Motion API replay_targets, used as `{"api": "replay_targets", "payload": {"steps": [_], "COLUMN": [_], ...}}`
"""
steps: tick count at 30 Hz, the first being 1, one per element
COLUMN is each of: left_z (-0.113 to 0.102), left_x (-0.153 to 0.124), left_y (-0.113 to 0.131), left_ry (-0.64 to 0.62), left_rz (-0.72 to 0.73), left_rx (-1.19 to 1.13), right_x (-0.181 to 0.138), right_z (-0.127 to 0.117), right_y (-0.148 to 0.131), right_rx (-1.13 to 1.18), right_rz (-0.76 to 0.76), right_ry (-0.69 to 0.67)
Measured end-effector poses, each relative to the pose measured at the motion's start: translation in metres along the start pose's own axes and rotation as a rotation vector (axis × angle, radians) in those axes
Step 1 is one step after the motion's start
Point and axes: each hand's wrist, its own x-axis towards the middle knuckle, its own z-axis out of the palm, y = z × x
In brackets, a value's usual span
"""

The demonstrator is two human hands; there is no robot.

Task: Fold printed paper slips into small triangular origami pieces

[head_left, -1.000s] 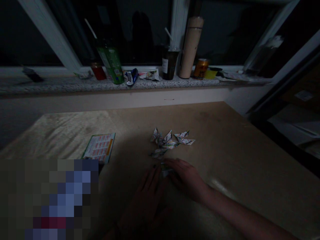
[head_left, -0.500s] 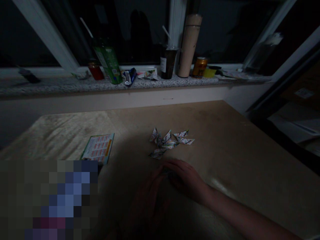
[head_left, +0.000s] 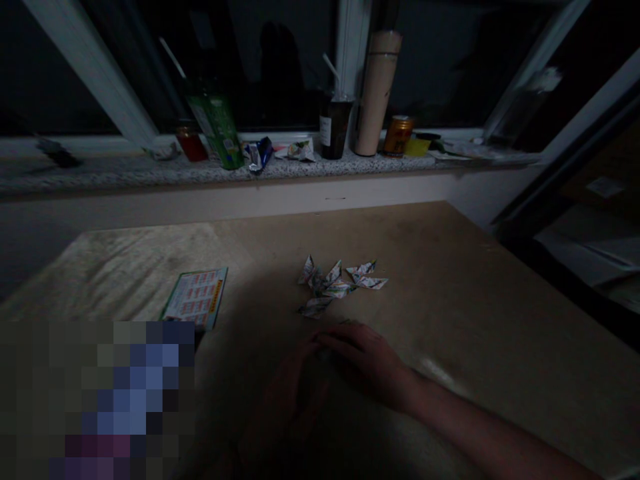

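Observation:
My right hand curves over the tabletop with its fingers bent and pressed toward the left. In deep shadow, my left hand meets it at the fingertips. Between them is a small, dim piece of folded paper, mostly covered by the fingers. Just beyond the hands lie several folded paper pieces with pointed ends and coloured print. The nearest folded piece lies a little apart from the cluster, close to my right fingertips.
A printed calendar card lies on the table to the left. Along the granite windowsill stand a green bottle, a drink cup with straw, a tall pink flask and an orange can. The lower left corner is pixelated.
Both hands have shifted slightly left and closer together at the fingertips. The paper between them is more hidden now. The folded pieces on the table have stayed put.

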Motion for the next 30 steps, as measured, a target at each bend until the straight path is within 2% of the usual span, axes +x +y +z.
{"api": "replay_targets", "payload": {"steps": [4,8,17,20,25,30], "left_z": [-0.003,-0.009,-0.011,-0.009,-0.013,-0.016], "left_x": [0.001,0.005,0.007,0.008,0.011,0.01], "left_y": [0.001,0.004,0.009,0.006,0.011,0.016], "left_ry": [0.009,-0.035,0.01,0.024,-0.029,-0.09], "left_rz": [-0.004,-0.013,-0.019,-0.038,-0.052,-0.035], "left_rx": [-0.05,-0.073,-0.128,-0.159,-0.162,-0.126], "right_x": [-0.001,-0.003,-0.003,-0.002,0.001,0.004], "right_z": [-0.001,-0.002,-0.004,-0.004,-0.004,-0.003], "right_y": [0.0,-0.001,-0.004,-0.005,-0.007,-0.008], "right_rx": [-0.011,-0.049,-0.036,-0.051,-0.099,-0.108], "right_rz": [-0.014,-0.033,-0.057,-0.002,0.175,0.222], "right_ry": [-0.009,-0.021,-0.03,-0.018,-0.022,-0.037]}}
